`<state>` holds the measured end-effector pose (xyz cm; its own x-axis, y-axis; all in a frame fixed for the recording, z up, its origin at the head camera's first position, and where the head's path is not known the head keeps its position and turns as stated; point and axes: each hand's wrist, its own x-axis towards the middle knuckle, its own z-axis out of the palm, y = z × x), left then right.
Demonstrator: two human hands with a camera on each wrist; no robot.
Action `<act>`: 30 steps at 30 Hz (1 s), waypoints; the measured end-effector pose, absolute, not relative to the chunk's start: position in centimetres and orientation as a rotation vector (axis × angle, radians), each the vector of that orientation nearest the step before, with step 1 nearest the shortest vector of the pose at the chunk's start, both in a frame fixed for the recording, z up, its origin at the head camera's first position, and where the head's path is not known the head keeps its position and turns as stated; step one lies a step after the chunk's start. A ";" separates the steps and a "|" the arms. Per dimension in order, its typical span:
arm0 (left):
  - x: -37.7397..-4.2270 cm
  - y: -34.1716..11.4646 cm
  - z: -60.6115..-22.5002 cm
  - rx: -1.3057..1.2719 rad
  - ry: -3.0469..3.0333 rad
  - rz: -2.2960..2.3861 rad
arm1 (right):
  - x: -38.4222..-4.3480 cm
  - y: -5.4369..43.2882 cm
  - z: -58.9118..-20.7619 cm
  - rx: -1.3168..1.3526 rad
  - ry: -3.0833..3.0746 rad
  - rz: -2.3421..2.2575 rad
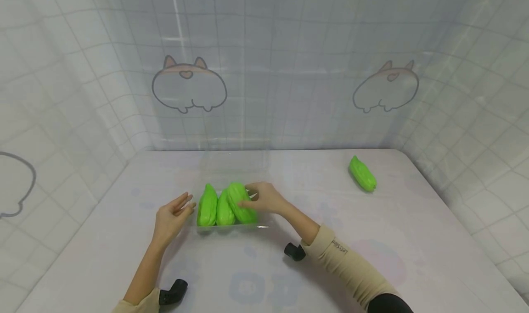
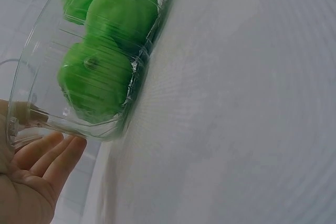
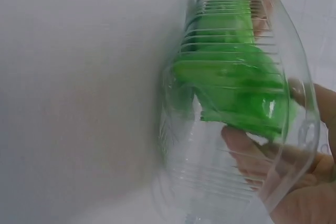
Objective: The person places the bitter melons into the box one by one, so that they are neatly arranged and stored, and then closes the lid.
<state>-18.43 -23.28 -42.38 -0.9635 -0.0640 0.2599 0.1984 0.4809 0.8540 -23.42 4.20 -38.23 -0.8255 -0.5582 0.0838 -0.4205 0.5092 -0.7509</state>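
Observation:
A clear plastic box holds three ridged green bitter melons, lying side by side. My right hand reaches in from the right and grips the rightmost bitter melon, thumb on one side and fingers on the other. That melon leans over the middle bitter melon. In the right wrist view the gripped melon shows through the ribbed wall. My left hand is at the box's left end, its fingers loosely extended right at the rim. The left bitter melon lies nearest to it.
Another bitter melon lies alone at the back right of the white table. The box's clear lid stands raised behind it. Tile-patterned sheets hang along the back and both sides.

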 end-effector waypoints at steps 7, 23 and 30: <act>-18.5 -23.4 -42.5 -0.111 -2.468 -1.495 | -23.2 3.8 -38.1 -0.831 2.737 -1.149; -18.5 -23.4 -42.5 -0.115 -2.467 -1.512 | -23.5 3.3 -38.1 -0.781 2.834 -1.003; -18.5 -23.4 -42.4 -0.102 -2.482 -1.491 | -23.9 3.9 -37.7 -0.805 2.639 -1.007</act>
<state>-18.50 -23.35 -42.39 -0.9679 -0.0650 0.2427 0.1837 0.4757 0.8602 -23.90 3.93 -37.67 -0.8304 -0.5571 0.0039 -0.4180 0.6185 -0.6653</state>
